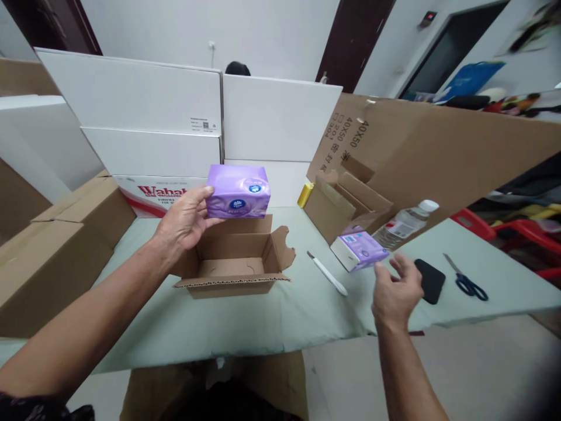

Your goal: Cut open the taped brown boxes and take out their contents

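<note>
My left hand is closed on the left end of a purple tissue pack, held up above an open cardboard box. The box stands with its flaps spread, and its visible floor is bare. Over on the right, a second purple tissue pack lies on the table against another opened carton. My right hand is at the near right corner of that pack, fingers apart and slightly curled. Whether a fingertip touches it, I cannot tell. Between box and pack lies a white-handled knife.
The opened carton, a clear bottle and a yellow roll stand at the back right. A black flat object and scissors lie farther right. Brown boxes line the left; white panels rise behind.
</note>
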A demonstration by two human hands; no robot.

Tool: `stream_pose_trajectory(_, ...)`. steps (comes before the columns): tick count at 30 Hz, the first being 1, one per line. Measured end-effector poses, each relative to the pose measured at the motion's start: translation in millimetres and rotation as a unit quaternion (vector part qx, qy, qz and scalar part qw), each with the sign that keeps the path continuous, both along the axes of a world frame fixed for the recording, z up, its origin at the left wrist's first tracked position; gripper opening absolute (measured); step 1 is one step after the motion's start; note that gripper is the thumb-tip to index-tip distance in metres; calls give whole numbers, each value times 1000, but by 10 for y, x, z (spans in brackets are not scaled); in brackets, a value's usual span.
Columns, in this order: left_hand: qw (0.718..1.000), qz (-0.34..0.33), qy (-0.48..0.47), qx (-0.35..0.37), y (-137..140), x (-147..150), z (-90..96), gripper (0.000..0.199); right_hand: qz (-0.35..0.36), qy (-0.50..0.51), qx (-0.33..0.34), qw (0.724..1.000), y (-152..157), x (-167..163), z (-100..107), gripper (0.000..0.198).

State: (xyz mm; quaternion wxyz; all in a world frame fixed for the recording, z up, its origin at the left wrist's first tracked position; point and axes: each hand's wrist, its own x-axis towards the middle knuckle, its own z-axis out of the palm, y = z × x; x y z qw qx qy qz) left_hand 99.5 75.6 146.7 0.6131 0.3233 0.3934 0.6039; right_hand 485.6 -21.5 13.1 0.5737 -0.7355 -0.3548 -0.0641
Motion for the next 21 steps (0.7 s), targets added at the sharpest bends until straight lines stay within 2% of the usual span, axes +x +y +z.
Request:
stream_pose_trajectory(1,1000,1,1,4,3,-9,-3,16,-22,35,-64,997,-20,196,-132,69)
stream_pose_trajectory(3,1000,1,0,8,1,-14,-6,15,-9,73,-133,988,24,461,-345,81)
stream_pose_trajectory(6,1000,7,-3,3,-19,-8,-1,16,31,84,-213,973,246,580,-504,77)
stream_pose_trajectory(10,1000,9,1,9,-40,-21,11,19,29,47,-235,970,628,551,-528,58)
stream_pose_trajectory(16,1000,15,13,18,-37,-61,36,20,40,19,-249,967,1182,614,-503,49)
stream_pose_trajectory(21,1000,9,20,18,-39,-47,35,23,78,14,-250,965,1734,685,-490,43)
